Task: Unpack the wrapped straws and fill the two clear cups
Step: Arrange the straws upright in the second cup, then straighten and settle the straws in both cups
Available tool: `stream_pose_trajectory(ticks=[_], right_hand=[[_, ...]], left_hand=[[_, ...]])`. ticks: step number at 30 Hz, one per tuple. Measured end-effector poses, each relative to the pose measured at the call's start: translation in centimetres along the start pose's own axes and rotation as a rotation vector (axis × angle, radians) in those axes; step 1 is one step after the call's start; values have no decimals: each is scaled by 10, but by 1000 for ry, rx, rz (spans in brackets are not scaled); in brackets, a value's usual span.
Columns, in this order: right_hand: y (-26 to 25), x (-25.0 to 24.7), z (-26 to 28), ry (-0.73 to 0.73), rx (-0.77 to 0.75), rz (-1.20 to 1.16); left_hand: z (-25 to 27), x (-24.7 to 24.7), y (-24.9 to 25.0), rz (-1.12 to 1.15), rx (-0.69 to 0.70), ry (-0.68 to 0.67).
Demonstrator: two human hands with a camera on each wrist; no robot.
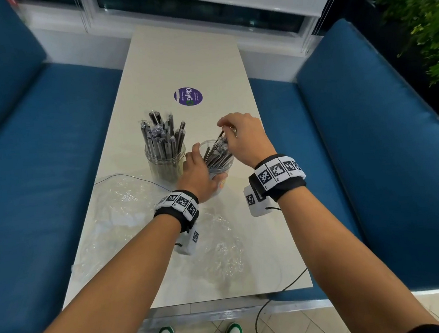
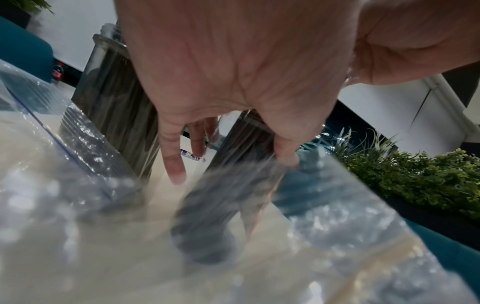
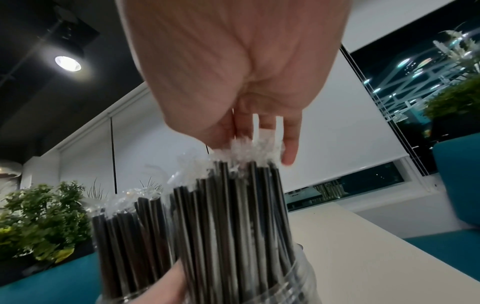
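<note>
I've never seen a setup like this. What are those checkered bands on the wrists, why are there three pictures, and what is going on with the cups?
No machine here: a person works with bare hands. The checkered bands hold small cameras, so you get three views: one from the head looking down, one from under each wrist.

On the pale table stand two clear cups. The far cup is packed with black straws in clear wrappers. The left hand grips the near cup and tilts it. The right hand pinches the tops of the straws in that cup; its wrist camera shows them from below.

Crumpled clear plastic bags lie on the near part of the table, and a round purple sticker sits farther back.
</note>
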State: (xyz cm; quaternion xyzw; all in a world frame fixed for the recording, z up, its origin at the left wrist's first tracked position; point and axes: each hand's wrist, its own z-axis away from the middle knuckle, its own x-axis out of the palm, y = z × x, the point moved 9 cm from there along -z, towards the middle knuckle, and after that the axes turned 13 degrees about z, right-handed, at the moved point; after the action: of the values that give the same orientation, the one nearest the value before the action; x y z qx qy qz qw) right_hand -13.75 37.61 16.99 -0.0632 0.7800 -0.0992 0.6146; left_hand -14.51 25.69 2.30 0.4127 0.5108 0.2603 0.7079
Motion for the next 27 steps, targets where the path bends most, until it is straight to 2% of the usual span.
stream_pose_trajectory(ticks=[4, 8, 13, 18, 27], right_hand=[[0, 3, -2, -73, 9, -11], [3, -6, -1, -10, 27, -53], [-2, 8, 12, -67, -14, 57], [10, -6, 19, 62, 46, -173], [22, -23, 24, 252, 110, -149]], left_hand=[[0, 0, 1, 0, -9, -5], [1, -1, 1, 5, -7, -8], [2, -1, 2, 1, -12, -4], [3, -2, 4, 1, -19, -8], [1, -5, 5, 33, -37, -1]])
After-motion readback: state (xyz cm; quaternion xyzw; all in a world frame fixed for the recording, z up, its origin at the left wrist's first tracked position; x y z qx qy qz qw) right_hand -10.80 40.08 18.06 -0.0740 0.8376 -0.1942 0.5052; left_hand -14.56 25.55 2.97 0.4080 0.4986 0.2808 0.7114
